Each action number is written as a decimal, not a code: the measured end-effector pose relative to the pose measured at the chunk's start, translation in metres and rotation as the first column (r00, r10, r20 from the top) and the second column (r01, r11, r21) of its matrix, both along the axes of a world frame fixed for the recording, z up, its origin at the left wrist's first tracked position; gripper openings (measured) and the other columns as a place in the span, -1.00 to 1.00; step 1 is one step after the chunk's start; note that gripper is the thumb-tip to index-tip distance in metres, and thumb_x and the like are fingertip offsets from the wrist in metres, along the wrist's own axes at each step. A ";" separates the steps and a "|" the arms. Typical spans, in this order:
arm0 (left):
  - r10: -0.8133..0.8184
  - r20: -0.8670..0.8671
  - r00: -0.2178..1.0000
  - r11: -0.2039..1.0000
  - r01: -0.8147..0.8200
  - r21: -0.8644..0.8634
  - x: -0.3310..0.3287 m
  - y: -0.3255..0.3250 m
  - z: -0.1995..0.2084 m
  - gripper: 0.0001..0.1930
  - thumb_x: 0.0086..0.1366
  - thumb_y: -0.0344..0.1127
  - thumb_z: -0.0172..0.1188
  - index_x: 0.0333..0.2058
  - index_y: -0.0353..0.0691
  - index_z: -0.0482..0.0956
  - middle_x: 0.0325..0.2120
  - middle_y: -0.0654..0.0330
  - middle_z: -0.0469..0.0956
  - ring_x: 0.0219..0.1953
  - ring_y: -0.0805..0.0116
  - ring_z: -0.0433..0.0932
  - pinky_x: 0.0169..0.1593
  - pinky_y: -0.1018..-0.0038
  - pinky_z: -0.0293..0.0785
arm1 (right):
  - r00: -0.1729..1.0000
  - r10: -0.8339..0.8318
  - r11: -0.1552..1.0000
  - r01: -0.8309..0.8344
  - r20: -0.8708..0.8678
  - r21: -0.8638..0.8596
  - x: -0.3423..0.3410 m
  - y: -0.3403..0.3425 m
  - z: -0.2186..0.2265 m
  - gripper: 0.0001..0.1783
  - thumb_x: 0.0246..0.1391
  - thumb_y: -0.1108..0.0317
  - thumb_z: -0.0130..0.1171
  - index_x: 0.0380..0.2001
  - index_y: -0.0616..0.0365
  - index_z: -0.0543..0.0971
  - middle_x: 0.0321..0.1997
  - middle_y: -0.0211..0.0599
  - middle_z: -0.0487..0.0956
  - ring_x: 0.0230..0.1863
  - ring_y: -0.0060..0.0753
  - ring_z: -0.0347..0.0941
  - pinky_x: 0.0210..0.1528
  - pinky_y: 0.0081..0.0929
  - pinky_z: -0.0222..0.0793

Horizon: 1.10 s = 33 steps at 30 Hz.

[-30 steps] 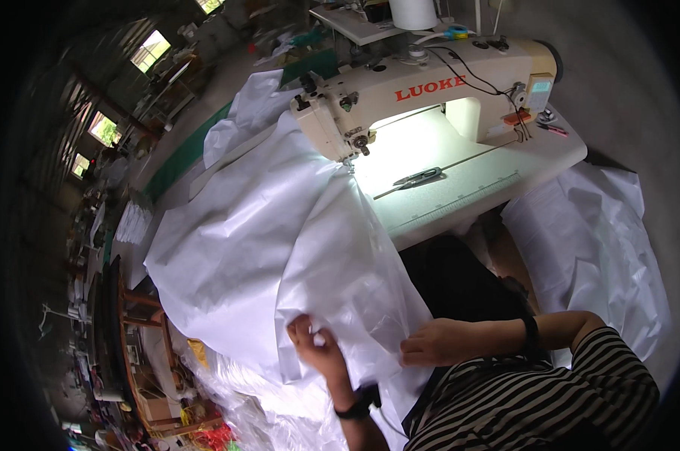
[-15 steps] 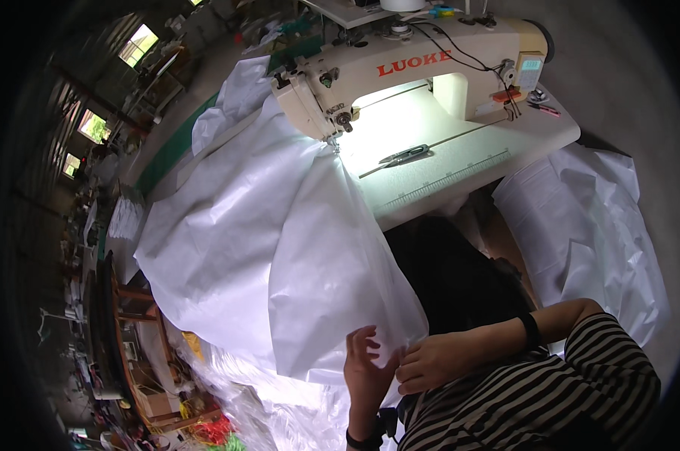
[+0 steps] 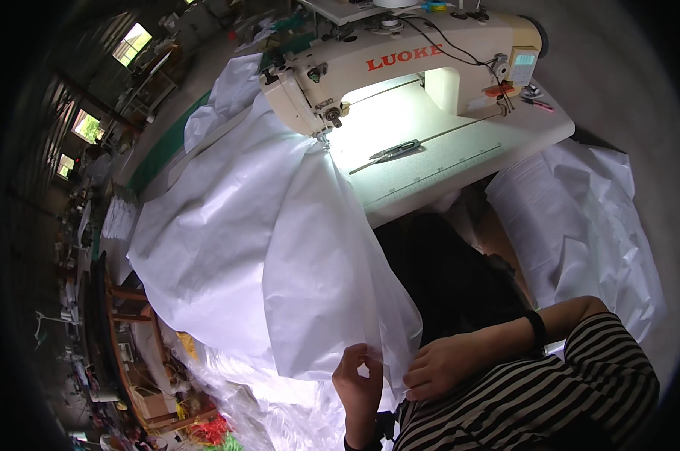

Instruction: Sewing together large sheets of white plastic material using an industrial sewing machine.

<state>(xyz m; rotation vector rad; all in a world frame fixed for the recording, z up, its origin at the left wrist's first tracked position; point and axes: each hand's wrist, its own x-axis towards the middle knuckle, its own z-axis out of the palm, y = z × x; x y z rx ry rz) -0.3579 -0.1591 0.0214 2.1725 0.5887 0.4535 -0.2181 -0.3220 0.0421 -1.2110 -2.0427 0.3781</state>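
Observation:
A large, shiny white sheet (image 3: pixel 310 293) runs from under the needle of the sewing machine (image 3: pixel 400 64) down to my lap. At its lower edge my left hand (image 3: pixel 358 382) has thumb and fingertips brought together in a ring, pinching the sheet. Just to the right, my right hand (image 3: pixel 436 368) is closed with bent fingers on the sheet's near right edge. Thread snips (image 3: pixel 397 151) lie on the lit machine bed, right of the needle.
More white sheeting (image 3: pixel 580 218) hangs past the machine table (image 3: pixel 460 165) on the right. Clear plastic (image 3: pixel 234 398) bunches below the sheet at left, beside a wooden rack (image 3: pixel 133 316). A small pink-and-black tool (image 3: pixel 537 104) lies at the table's far right.
My left hand's fingers, spread half a second ago, have come together on the sheet's edge. My right hand has moved slightly right, apart from the left. The whole view has shifted a little.

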 end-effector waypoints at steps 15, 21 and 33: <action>-0.126 -0.188 0.974 0.943 0.059 -0.328 0.004 0.003 0.020 -0.78 0.26 -0.50 0.16 -0.11 -0.32 0.51 -0.41 0.13 0.65 -0.35 0.38 0.63 -0.27 0.47 0.54 | 0.995 -0.056 0.986 0.067 -0.078 0.152 -0.016 0.016 0.001 -0.85 0.10 0.33 0.16 -0.27 0.13 0.56 -0.24 -0.30 0.55 -0.26 -0.33 0.59 -0.30 -0.38 0.55; -0.012 -0.036 0.999 0.942 0.024 0.335 0.006 0.008 0.042 -0.90 0.16 -0.58 0.18 -0.35 -0.27 0.57 -0.46 0.07 0.60 -0.39 0.06 0.60 -0.33 0.30 0.52 | 0.818 -0.570 0.642 0.501 0.076 -0.581 0.028 -0.027 -0.030 -0.44 0.13 -0.18 0.14 -0.11 0.11 0.60 -0.15 -0.17 0.58 -0.08 -0.14 0.54 -0.06 -0.26 0.48; -0.270 -0.022 0.963 0.962 0.271 0.046 0.015 -0.008 0.045 -0.83 0.10 -0.61 0.28 -0.30 -0.34 0.56 -0.38 0.09 0.62 -0.34 0.14 0.64 -0.26 0.40 0.57 | 0.929 -0.361 0.919 0.340 -0.080 -0.198 -0.013 -0.004 0.004 -0.80 0.18 0.24 0.17 -0.32 0.16 0.50 -0.42 -0.23 0.51 -0.52 -0.17 0.53 -0.49 -0.34 0.49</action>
